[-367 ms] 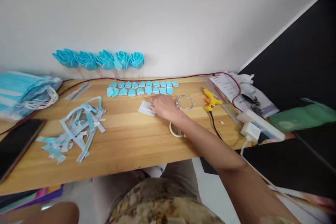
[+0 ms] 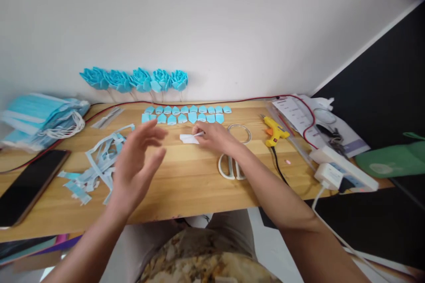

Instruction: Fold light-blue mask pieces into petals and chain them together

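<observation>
My right hand pinches a small white piece of cloth-like sheet between thumb and fingers, just above the middle of the table. My left hand is raised to the left of it, fingers apart and holding nothing. Behind my right hand, several folded light-blue petals lie in two rows. White-handled scissors lie close to my right wrist, partly hidden by the forearm. A thin ring rests beyond that wrist.
Blue flowers on stems lean against the wall. Cut blue and white strips lie at left, near a phone and a bag of face masks. At right are a yellow glue gun, its black cord, and a power strip.
My left hand has come up over the table from the lower left. My right hand, formerly touching the flat white piece, now grips it with its edge lifted. The view has shifted slightly.
</observation>
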The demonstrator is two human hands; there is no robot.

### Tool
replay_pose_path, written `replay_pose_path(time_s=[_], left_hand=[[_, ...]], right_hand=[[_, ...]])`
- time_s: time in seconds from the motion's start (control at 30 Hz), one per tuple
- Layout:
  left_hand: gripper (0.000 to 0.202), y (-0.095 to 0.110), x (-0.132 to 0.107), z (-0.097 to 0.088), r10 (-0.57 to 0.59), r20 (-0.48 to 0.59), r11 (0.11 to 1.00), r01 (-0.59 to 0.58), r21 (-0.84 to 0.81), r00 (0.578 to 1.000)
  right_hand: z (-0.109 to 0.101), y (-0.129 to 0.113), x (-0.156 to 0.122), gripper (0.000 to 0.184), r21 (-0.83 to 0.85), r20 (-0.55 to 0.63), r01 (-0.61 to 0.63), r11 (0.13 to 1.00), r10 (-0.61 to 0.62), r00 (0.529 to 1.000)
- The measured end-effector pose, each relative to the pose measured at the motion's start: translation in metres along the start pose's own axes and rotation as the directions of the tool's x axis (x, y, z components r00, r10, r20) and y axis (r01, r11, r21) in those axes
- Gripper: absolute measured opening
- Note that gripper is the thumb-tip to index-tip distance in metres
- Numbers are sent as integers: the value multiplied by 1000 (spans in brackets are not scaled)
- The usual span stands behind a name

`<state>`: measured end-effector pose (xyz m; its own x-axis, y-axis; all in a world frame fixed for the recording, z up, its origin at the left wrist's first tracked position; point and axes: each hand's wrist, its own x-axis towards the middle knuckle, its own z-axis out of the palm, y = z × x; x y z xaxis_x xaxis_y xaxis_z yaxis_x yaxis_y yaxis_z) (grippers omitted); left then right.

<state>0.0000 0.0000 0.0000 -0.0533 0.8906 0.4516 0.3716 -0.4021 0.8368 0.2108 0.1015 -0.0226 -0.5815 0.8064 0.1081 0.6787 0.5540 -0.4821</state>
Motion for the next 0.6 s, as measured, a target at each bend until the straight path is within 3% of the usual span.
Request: replay_pose_path(time_s=[0.1, 0.17, 0.27, 0.33, 0.4, 0.5, 0.6], left_hand=[[75, -25, 20, 15, -134, 157, 986, 147, -74, 978], [80, -39, 32, 26, -278, 312, 928, 338, -158, 909], [59, -49, 43, 41, -385, 518, 813, 546, -202, 764], [39, -51, 46, 48, -412, 582, 758, 618, -210, 702], [29, -53, 48, 51, -446, 553, 711, 654, -259, 704], [25, -59, 48, 51, -499, 440, 667, 655, -354, 747], [24, -62, 47, 47, -510, 392, 662, 640, -390, 766]], right_hand=[[-9, -1, -5, 17, 160, -49, 45, 986, -38, 998], [-12, -2, -9, 20, 228, -78, 64, 972, -47, 996], [-13, -2, -13, 26, 260, -122, 80, 962, -50, 991], [-15, 0, -15, 30, 274, -163, 86, 958, -41, 986], [-17, 6, -16, 33, 320, -217, 98, 942, -28, 976], [-20, 14, -16, 31, 376, -293, 132, 917, -17, 956], [-17, 18, -14, 30, 339, -265, 149, 929, -57, 962]])
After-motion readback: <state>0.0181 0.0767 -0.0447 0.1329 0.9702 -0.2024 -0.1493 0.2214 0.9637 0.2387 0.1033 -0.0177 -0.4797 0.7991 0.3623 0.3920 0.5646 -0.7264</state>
